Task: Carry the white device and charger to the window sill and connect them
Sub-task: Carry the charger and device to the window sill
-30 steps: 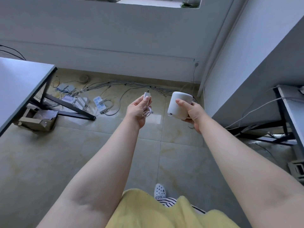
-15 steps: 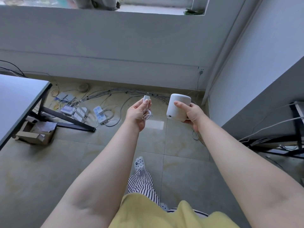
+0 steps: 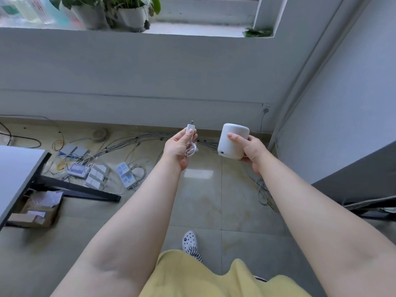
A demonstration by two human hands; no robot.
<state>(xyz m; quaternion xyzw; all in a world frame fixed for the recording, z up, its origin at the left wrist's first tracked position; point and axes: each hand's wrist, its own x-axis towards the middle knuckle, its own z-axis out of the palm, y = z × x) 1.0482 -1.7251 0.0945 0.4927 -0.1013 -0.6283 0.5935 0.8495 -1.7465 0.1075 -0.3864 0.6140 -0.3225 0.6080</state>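
Left hand (image 3: 179, 147) gripping charger (image 3: 190, 129) plus coiled cable (image 3: 191, 149), right hand (image 3: 248, 147) wrapped round white device (image 3: 232, 140), both held out below window sill (image 3: 192, 31), apart, unplugged.

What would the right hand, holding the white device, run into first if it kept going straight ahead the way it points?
Probably the grey wall below the window sill. Nothing shows between the right hand with the white device and that wall, though depth is unclear.

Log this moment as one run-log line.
phase: carrying | left hand: holds charger | right hand: holds white device | window sill: ahead | connected: no
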